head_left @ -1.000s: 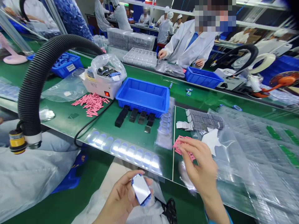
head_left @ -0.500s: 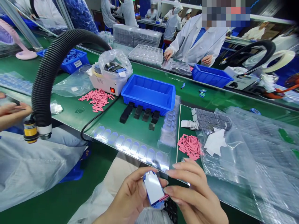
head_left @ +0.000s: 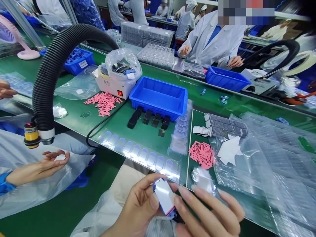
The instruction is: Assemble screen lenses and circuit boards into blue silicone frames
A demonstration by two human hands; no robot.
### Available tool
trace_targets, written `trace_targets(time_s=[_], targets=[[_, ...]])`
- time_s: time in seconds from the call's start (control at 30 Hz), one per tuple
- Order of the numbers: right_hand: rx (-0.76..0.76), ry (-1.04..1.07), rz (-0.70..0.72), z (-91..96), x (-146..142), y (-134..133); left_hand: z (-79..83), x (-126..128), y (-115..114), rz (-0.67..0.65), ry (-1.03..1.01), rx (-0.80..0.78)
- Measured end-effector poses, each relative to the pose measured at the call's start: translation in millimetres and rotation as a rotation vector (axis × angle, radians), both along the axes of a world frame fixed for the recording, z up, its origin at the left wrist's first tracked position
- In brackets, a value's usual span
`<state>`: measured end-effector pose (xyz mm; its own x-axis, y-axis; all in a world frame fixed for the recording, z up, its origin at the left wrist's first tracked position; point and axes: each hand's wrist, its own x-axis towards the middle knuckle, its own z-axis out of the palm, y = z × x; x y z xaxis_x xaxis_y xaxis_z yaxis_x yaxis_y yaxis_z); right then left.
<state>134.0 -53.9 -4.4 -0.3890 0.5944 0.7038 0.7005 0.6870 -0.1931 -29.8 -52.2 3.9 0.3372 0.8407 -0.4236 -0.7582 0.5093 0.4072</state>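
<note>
My left hand is shut around a small blue-framed device with a white glossy face, low in the view above a grey cloth. A thin pink strip lies along the device's lower edge. My right hand is next to it, with its fingers spread and their tips close to the device. Nothing shows in those fingers. A pile of pink strips lies on the green bench mat, beyond my right hand. A crumpled transparent film lies just past its fingertips.
A blue plastic tote stands on the green bench behind several black parts. A black ribbed hose arches at left. A co-worker's hands are at left, and another person works across the bench. Transparent plastic sheets cover the right.
My right hand has moved from above the pink pile to the device, and its fingers have spread. A pink strip now lies on the device's edge. A co-worker's hand has shifted at left.
</note>
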Motion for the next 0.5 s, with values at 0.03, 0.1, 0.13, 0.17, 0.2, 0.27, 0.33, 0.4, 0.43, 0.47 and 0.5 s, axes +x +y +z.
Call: trace_targets(time_s=[0.03, 0.1, 0.13, 0.17, 0.2, 0.27, 0.33, 0.4, 0.43, 0.47, 0.5], targets=[[-0.046, 0.057, -0.006, -3.1, -3, 1, -0.6, 1, 0, 0.027, 0.006, 0.019], [-0.133, 0.237, -0.026, -10.3, -10, 3, -2.6, 5, 0, 0.083, 0.024, 0.067], [-0.165, 0.336, -0.034, -13.4, -13, 4, -3.8, 7, 0, 0.107, 0.032, 0.092], [-0.186, 0.413, -0.032, -15.6, -17, 4, -4.9, 9, 0, 0.129, 0.039, 0.113], [-0.193, 0.474, -0.027, -16.8, -20, 4, -5.7, 11, 0, 0.150, 0.046, 0.130], [-0.212, 0.543, -0.008, -15.9, -26, 5, -6.6, 13, -1, 0.187, 0.067, 0.146], [-0.247, 0.608, 0.013, -12.1, -32, 6, -6.3, 14, -2, 0.225, 0.102, 0.153], [-0.298, 0.692, 0.035, -8.1, -36, 8, -5.4, 14, -2, 0.260, 0.149, 0.158], [-0.317, 0.722, 0.050, -6.5, -37, 10, -4.8, 14, -2, 0.273, 0.171, 0.157], [-0.323, 0.742, 0.063, -5.5, -39, 11, -4.3, 15, -3, 0.284, 0.191, 0.153], [-0.316, 0.747, 0.073, -5.0, -39, 12, -3.9, 15, -3, 0.294, 0.207, 0.150]])
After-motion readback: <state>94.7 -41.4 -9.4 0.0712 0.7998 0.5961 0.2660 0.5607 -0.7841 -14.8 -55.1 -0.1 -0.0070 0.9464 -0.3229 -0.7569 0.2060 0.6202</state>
